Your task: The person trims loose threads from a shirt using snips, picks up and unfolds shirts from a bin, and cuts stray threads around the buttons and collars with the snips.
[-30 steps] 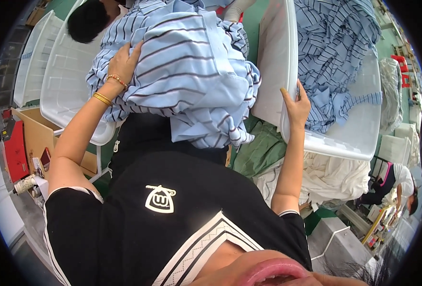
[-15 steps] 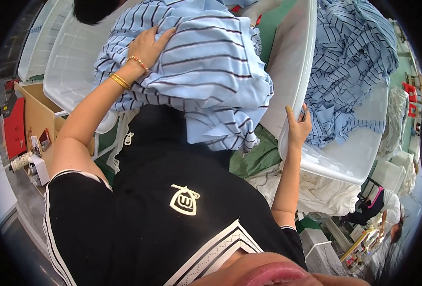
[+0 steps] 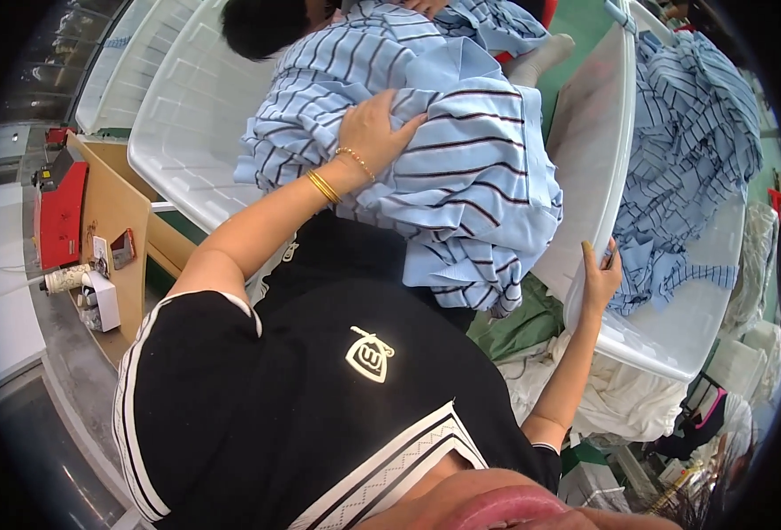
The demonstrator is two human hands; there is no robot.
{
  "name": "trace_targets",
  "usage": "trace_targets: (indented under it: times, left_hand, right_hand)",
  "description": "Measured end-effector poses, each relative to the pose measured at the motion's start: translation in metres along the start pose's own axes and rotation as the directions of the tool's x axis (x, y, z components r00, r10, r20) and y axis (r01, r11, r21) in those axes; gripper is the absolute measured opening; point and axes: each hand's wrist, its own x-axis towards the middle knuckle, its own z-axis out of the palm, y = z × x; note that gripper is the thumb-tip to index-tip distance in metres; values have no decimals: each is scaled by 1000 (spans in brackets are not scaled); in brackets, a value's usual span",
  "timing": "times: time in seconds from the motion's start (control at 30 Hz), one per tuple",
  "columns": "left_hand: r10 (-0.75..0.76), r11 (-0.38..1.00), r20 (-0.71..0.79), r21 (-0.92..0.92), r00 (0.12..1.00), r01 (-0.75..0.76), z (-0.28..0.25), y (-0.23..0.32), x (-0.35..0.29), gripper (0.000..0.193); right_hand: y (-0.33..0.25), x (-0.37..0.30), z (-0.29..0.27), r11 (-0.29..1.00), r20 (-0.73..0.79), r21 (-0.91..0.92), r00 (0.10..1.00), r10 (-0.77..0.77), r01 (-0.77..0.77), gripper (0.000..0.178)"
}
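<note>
A heap of light-blue knit cloth with dark stripes lies bunched over my lap. My left hand rests on top of it, thumb apart from the fingers, with bracelets at the wrist. To the right, my right hand is at the near end of a white plastic bin, thumb on one side of the rim and fingers on the other. A small dark thing shows between those fingers, too small to name. Inside this bin lies a large pile of the same striped pieces.
Another person's dark-haired head and hand are beyond the heap. A white bin stands at left, near a wooden box and a red machine. Green cloth and white cloth lie below the right bin.
The whole view has shifted, so the heap, bins and both my hands appear farther right and lower. My left hand stays on the cloth, my right at the bin rim. The other person's hand now shows.
</note>
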Motion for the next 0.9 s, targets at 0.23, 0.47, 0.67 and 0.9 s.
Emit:
trace_targets:
  times: [0.23, 0.47, 0.67, 0.9]
  left_hand:
    - [104, 992, 30, -81, 994, -101, -11, -25, 8, 65]
    - [661, 736, -234, 384, 713, -557, -35, -66, 101, 54]
    - [457, 826, 7, 369, 890, -427, 32, -57, 108, 58]
    - [240, 960, 78, 127, 968, -248, 49, -35, 87, 57]
  right_hand:
    - [-17, -2, -1, 983, -3, -180, 1000, 24, -24, 53]
    - [-8, -2, -2, 984, -15, -176, 1000, 6, -9, 52]
    - [0, 1, -5, 977, -16, -213, 1000, -27, 23, 54]
    - [6, 6, -8, 973, -15, -227, 999, -44, 39, 53]
